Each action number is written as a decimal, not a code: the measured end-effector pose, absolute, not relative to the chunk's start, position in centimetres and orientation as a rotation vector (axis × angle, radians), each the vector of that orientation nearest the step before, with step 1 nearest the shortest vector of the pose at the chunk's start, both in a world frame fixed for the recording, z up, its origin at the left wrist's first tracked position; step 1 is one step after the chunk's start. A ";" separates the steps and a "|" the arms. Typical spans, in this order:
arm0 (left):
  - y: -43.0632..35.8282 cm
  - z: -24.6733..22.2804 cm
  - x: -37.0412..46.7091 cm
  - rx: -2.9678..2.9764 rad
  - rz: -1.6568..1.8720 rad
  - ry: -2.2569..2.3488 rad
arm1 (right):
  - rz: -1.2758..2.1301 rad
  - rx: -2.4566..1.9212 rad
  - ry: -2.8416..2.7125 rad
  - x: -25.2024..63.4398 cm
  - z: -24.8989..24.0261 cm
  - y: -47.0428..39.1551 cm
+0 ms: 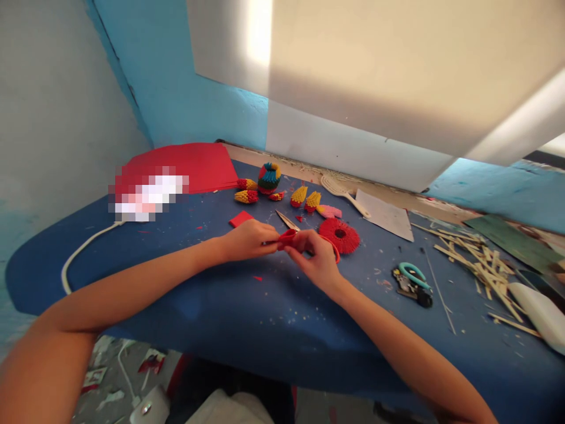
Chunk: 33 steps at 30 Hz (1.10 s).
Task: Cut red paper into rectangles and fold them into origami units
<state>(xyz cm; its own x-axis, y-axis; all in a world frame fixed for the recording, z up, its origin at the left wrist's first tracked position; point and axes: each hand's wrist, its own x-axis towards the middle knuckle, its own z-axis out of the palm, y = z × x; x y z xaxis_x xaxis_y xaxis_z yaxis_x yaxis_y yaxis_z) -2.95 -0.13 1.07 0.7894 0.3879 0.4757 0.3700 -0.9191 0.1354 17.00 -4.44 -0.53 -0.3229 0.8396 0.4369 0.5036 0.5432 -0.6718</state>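
Note:
Between my two hands, over the middle of the blue table, is a small piece of folded red paper (288, 237). My left hand (256, 240) pinches its left end, and my right hand (315, 256) grips it from the right. Silver scissor blades (286, 220) point away just behind the fingers; a red handle loop shows beside my right hand, partly covered by it. A red paper square (241, 219) lies behind my left hand. To the right of the scissors rests a round red folded-paper disc (346, 237).
Folded-paper pieces surround a multicoloured paper ball (269, 178) at the back. Red sheets (198, 168) lie back left, near a white cable (83, 247). Rightward are a white brush (338, 187), turquoise-handled pliers (414, 275), a thin rod (436, 288) and wooden sticks (485, 265).

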 end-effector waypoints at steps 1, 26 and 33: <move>0.1 1.1 -3.0 2.886 0.746 0.618 | 0.567 -1.110 -1.962 17.1 -0.6 -4.2; 0.6 0.7 -2.7 2.418 0.651 0.528 | 0.994 -1.114 -1.816 17.2 -0.5 -4.0; 0.2 1.1 -2.5 2.131 0.714 0.635 | 1.064 -1.127 -1.772 16.7 0.3 -4.2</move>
<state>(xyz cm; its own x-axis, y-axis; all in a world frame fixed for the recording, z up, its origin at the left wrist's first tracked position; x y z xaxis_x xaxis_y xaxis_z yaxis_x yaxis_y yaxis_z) -2.51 0.22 1.08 0.7166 0.6406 0.2759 0.1992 -0.5670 0.7993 16.67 -4.19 0.31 -0.3149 0.9348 0.1643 0.2946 0.2608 -0.9194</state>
